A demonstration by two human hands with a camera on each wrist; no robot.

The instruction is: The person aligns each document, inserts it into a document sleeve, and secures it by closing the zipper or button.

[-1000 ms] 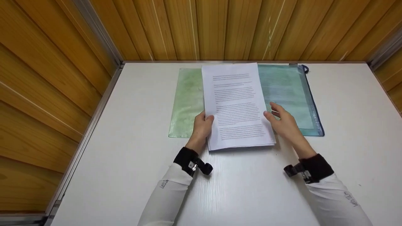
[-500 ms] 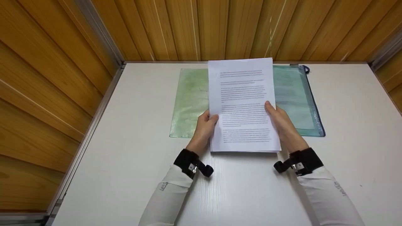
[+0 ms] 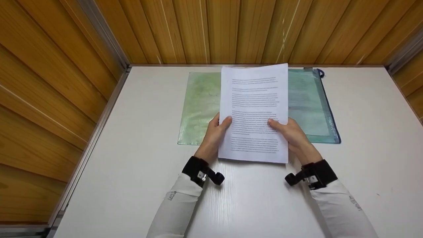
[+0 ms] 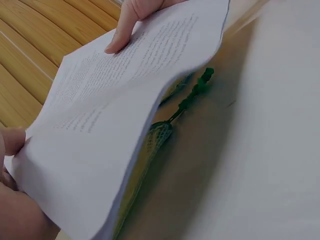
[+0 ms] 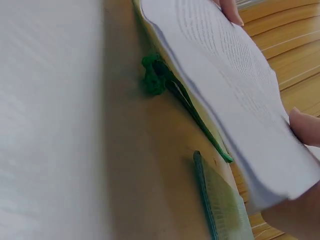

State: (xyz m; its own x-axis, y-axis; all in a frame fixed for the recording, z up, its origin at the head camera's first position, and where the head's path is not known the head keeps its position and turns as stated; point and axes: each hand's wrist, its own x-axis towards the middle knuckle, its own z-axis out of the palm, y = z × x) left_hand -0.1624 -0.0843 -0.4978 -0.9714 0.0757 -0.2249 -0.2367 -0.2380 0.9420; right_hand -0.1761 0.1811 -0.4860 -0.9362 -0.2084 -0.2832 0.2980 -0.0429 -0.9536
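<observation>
A stack of printed white sheets (image 3: 254,109) is lifted above the white table, text side up. My left hand (image 3: 214,132) grips its left edge, thumb on the top sheet and fingers hidden underneath. At the right edge my right hand (image 3: 295,135) holds it the same way, its thumb (image 5: 305,127) lying over the page. The sheets bow slightly in the left wrist view. Below the stack, partly covered, lie a light green plastic folder (image 3: 196,109) on the left and a blue-green clear zip folder (image 3: 312,105) on the right, with printed paper showing through it.
A dark green cord-like piece (image 5: 155,77) shows beneath the stack in both wrist views. The white table (image 3: 132,158) meets a wood-panelled wall (image 3: 221,33) at the back and another panelled wall (image 3: 49,82) on the left.
The right hand, apart from the sheets a second ago, has taken hold of their right edge. The stack has shifted right and turned straighter, and the right thumb has moved inward on the page.
</observation>
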